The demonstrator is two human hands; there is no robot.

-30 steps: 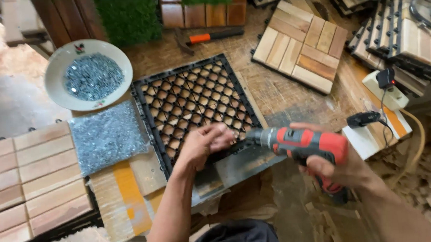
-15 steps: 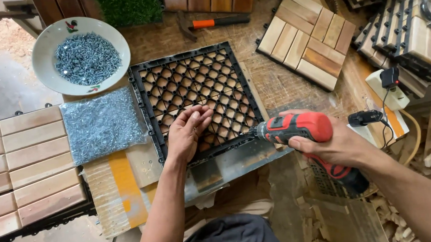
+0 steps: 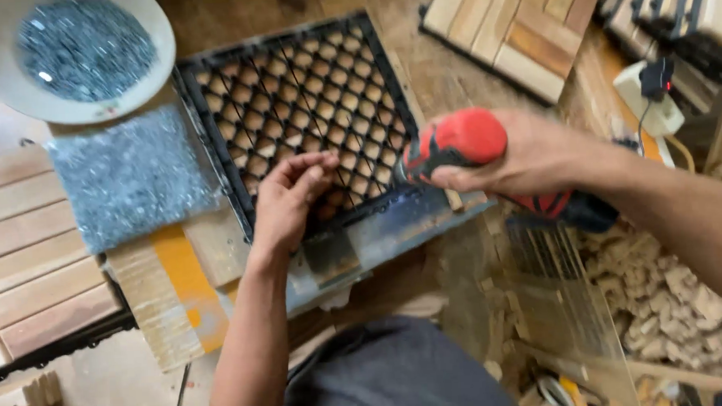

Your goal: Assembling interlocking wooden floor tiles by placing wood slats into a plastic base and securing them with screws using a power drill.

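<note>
A black plastic grid base [image 3: 291, 84] lies face up over wooden slats on the workbench. My left hand [image 3: 292, 199] rests on its near edge, fingers pinched together, perhaps on a small screw that I cannot make out. My right hand [image 3: 529, 159] grips a red power drill [image 3: 460, 142], held level with its nose pointing left toward my left fingers at the grid's near rim.
A white bowl of screws [image 3: 70, 49] sits at the far left, a flat bag of screws [image 3: 128, 177] below it. Finished wooden tiles lie at left [image 3: 22, 242] and far right [image 3: 516, 34]. A white power strip [image 3: 657, 105] and wood offcuts [image 3: 666, 303] are on the right.
The view has closed in on the grid. My right hand brought the drill left and closer to my left fingers, which curled from flat into a pinch at the grid's near edge.
</note>
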